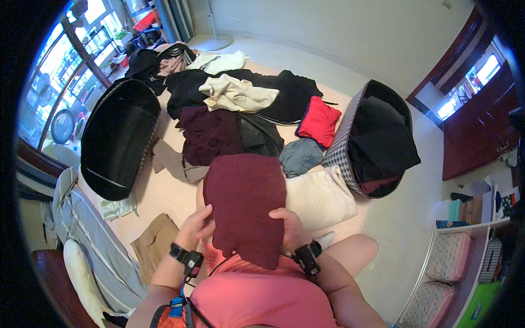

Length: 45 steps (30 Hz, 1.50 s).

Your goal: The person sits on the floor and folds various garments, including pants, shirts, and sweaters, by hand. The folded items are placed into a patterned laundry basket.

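Both hands hold a maroon folded garment (pixel 248 201) close before my body. My left hand (pixel 199 224) grips its left edge, and my right hand (pixel 292 229) grips its right edge with the thumb on top. Beyond it lie a dark purple garment (pixel 209 135) and a taupe one (pixel 190 171). A folded cream garment (pixel 322 199) lies just to the right, with a grey bundle (pixel 301 156) and a red folded garment (pixel 322 123) behind it. An open houndstooth fabric bin (pixel 340 151) at the right holds black and maroon clothes (pixel 377 135).
An open black-lined bin (pixel 117 143) stands at the left. Black garments (pixel 295 92) and a crumpled cream one (pixel 242 94) lie at the back. A brown garment (pixel 154 242) is near my left forearm. Shelves (pixel 471 225) stand at the right.
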Tool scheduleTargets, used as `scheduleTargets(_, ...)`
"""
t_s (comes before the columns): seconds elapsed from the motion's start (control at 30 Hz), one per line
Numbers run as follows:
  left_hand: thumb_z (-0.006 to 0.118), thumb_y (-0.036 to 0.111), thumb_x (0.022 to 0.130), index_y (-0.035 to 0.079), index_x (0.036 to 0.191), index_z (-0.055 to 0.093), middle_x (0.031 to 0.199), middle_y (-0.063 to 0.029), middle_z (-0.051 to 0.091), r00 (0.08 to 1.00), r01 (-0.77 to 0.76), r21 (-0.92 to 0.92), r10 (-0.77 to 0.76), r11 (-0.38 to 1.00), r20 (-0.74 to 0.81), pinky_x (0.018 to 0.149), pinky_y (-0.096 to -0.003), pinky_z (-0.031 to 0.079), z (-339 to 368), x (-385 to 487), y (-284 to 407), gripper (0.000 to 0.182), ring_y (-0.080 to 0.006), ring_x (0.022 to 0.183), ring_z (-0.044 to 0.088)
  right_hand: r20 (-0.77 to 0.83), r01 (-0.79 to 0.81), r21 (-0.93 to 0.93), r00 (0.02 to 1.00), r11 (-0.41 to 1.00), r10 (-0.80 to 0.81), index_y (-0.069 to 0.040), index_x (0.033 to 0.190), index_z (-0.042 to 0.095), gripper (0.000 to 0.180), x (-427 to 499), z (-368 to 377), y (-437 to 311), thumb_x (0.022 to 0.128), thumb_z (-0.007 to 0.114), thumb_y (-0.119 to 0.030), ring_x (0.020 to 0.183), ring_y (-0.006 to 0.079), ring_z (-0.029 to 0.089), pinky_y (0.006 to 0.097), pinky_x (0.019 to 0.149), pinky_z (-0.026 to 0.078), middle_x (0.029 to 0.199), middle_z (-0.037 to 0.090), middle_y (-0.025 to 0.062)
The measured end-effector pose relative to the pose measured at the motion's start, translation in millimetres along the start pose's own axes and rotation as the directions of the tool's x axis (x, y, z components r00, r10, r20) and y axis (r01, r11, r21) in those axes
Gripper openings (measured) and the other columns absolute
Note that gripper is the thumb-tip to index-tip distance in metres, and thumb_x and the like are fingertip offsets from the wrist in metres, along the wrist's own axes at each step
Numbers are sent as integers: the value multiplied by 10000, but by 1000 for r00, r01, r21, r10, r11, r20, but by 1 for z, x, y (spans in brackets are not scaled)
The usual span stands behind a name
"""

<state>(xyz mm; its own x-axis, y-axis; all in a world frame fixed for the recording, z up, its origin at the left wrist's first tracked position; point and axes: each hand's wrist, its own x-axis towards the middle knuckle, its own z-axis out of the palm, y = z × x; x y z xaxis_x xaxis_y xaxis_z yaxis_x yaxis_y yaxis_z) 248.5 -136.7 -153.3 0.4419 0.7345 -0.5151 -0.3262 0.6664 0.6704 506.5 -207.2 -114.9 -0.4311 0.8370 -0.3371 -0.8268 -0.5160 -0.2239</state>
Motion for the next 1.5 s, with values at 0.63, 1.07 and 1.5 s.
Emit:
scheduleTargets(0.63, 654, 134, 865, 4, 1371, 455, 1253, -99, 601, 787, 3, 574, -356, 819, 504, 959, -329, 472, 153, 75, 68, 559, -195, 1086, 605, -295, 333, -284, 862, 899, -413, -113, 1442, 399, 605, -55, -60, -29, 907, 672, -187, 1246, 226, 519, 430, 1056, 424, 1400, 512, 39)
scheduleTargets(1.07, 800, 262, 782, -11, 1207, 582, 1050, -138, 642, 926, -331, 777, 28, 536, 375, 826, -307, 493, 165, 179, -37, 550, -181, 946, 601, -548, 420, -650, 320, 634, -773, -20, 1312, 516, 453, -82, -186, -57, 902, 679, -120, 1113, 218, 575, 371, 979, 459, 1254, 603, 90)
scheduleTargets(1.5, 692, 524, 788, 262, 1449, 413, 1530, -118, 317, 665, -651, 619, 65, -439, 744, 1032, -701, 294, 146, 103, -63, 763, -378, 1423, 256, 450, -392, -687, 432, -612, -782, -11, 1391, 428, 625, -71, -87, -41, 864, 668, -245, 1367, 448, 311, 571, 1125, 220, 1473, 349, 251)
